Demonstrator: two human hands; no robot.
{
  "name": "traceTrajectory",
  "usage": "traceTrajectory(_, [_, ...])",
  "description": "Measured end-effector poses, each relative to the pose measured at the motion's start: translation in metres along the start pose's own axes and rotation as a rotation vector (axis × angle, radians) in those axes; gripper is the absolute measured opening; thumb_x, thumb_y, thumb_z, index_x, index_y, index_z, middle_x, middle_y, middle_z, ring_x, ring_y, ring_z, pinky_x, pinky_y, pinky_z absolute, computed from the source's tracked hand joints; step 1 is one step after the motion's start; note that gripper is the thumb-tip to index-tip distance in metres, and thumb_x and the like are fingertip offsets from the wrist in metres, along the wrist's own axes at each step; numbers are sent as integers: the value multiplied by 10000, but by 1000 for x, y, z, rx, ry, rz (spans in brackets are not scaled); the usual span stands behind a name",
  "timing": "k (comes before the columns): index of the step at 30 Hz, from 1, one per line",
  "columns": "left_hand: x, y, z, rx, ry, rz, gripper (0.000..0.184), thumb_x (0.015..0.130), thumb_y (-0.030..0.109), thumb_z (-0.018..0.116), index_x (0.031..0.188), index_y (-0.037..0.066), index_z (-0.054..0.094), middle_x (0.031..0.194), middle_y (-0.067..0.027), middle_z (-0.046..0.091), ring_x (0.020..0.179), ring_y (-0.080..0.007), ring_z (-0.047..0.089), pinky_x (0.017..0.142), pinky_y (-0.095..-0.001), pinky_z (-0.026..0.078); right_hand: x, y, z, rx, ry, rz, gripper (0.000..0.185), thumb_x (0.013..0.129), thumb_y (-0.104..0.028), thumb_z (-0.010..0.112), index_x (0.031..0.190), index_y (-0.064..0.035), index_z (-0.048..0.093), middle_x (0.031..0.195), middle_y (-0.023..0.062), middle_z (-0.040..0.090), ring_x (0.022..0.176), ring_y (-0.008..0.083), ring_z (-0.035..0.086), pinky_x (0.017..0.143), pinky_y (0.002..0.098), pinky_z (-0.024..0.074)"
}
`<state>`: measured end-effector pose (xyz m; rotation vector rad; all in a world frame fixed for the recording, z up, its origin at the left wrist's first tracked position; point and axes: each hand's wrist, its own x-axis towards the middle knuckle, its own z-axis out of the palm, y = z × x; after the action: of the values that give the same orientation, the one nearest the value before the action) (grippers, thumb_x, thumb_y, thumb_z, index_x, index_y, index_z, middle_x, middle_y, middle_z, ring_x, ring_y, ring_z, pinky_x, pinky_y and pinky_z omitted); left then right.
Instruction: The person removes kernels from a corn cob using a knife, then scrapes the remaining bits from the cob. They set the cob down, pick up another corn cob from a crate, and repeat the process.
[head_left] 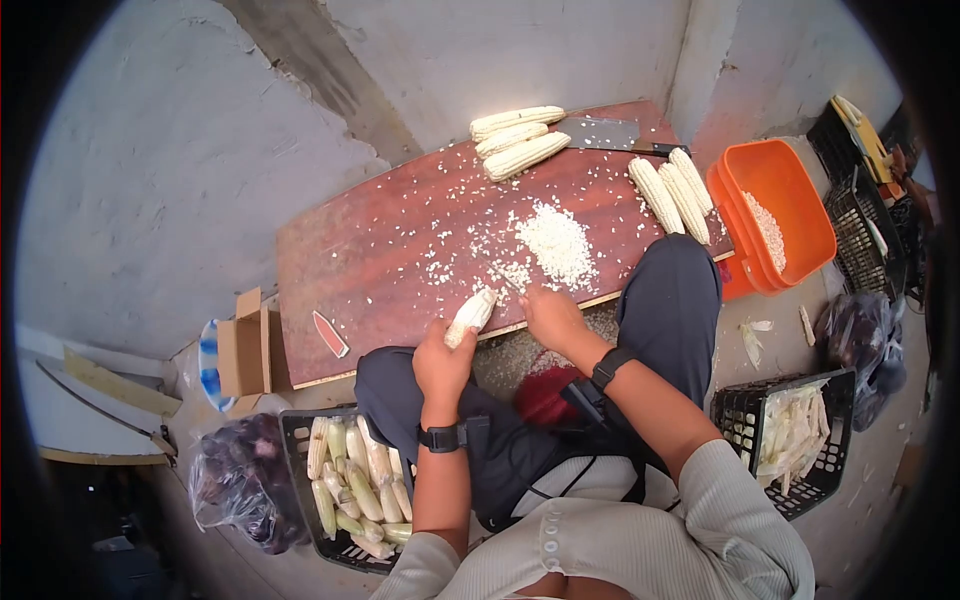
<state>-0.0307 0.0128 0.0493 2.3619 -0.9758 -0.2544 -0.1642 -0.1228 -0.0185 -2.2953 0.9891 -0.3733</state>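
Observation:
My left hand (444,360) is closed around the lower end of a white corn cob (471,316), which tilts up over the table's near edge. My right hand (553,318) grips a knife whose thin blade (504,274) points up and left above the tabletop; its handle is hidden in my fingers. The blade is beside the cob, and I cannot tell whether they touch. Just beyond both hands lies a heap of loose white kernels (557,246), with more scattered across the red wooden tabletop (370,235).
Three cobs (525,156) and a cleaver (598,133) lie at the back; three more cobs (672,195) lie right. An orange bucket (800,215) holds kernels. Black crates of unhusked corn (352,470) and husks (790,435) flank my legs. A red pointed piece (330,334) lies left.

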Motion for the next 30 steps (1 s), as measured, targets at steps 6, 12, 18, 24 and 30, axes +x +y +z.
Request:
traceTrajectory(6, [0,5,1,-14,12,-3,350,744,326,710,921,32,640,769,-195,655,746,-367,642,669,-417,487,-43,-35,-31,-188,-10,-87,254,944,-271,473,873,-32,521,716,165,625,643,334,630,559,431,500])
traceTrajectory(12, [1,-3,-1,0,-20,90,355,775,348,675,952,46,610,781,-211,636,750,-404,615,639,-462,472,-38,-36,-27,-275,-124,-91,158,899,-174,494,850,-28,529,679,135,628,617,304,643,525,405,506])
traceTrajectory(18, [7,5,-8,90,-116,105,323,808,331,644,945,47,574,774,-207,625,744,-404,605,624,-471,460,-22,-25,-2,-295,-89,-125,84,827,-101,515,845,-19,522,685,148,635,616,309,650,529,403,515])
traceTrajectory(24, [7,8,-7,109,-131,104,309,808,327,640,918,49,560,781,-207,625,749,-405,605,615,-469,457,8,-39,5,-144,-161,24,265,943,-234,446,868,4,537,712,184,638,663,337,644,581,441,508])
traceTrajectory(30, [5,-1,-1,72,-63,82,382,785,350,669,984,36,585,771,-211,635,760,-400,615,645,-453,468,16,-16,28,315,-138,147,367,956,-319,433,941,26,556,790,250,630,819,420,612,733,495,476])
